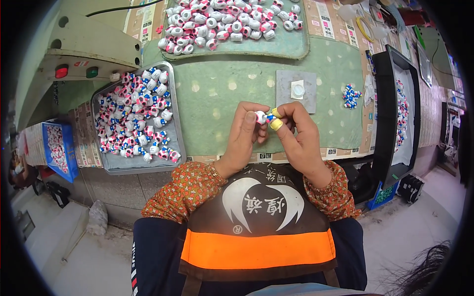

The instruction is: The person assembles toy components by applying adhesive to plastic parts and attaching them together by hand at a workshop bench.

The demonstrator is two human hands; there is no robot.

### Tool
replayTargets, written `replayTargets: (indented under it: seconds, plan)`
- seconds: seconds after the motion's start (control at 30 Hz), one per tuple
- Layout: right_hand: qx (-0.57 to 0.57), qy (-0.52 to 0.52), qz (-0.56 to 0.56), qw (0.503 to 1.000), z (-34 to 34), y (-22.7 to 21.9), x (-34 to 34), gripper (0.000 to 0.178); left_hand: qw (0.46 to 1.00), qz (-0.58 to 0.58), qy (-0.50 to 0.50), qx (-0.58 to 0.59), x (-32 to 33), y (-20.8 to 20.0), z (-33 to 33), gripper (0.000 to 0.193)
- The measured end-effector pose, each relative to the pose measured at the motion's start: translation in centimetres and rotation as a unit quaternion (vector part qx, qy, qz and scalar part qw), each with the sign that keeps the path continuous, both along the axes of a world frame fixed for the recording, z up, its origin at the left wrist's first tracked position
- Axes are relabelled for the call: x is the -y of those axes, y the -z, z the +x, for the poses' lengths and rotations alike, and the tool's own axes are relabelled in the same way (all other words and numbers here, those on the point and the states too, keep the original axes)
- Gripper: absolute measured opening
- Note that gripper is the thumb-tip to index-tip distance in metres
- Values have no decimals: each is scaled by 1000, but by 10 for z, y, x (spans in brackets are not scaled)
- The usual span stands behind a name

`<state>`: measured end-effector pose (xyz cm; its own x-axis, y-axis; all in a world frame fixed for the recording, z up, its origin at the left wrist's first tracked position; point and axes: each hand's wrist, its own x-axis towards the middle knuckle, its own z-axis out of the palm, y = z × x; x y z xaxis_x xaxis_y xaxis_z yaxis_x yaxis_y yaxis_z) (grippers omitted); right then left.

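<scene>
My left hand [241, 138] pinches the white and pink head [260, 117] of a small toy figure between thumb and fingers. Against that head, my right hand [303, 143] grips the figure's small blue body [270, 118]; the two parts touch, though how firmly they are joined I cannot tell. Yellow coverings wrap the right thumb and forefinger tips. Just beyond the right fingers lies a grey square plate [308, 79] with a small round whitish dish [297, 90] on it. Farther right is a little pile of blue and white toy bodies [351, 96].
A metal tray [176, 138] of figures with heads and blue bodies stands at left. At the back, a green tray [237, 55] holds many heads. A long black tray [385, 108] borders the right side. A machine housing [94, 54] with red and green buttons overhangs the left.
</scene>
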<state>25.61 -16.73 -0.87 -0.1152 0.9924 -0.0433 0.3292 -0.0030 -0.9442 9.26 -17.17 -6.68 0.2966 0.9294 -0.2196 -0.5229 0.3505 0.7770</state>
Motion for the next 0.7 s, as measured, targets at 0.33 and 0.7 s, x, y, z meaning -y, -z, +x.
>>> replayTargets:
  seconds: [0.33,0.7]
  plan:
    - [-35,28,-6,999,-15,10,12,10,990,65,-4,-124,12,3,0,38]
    - [-79,68,82,991,-32,40,21,11,974,122,-55,-182,13,11,9,40]
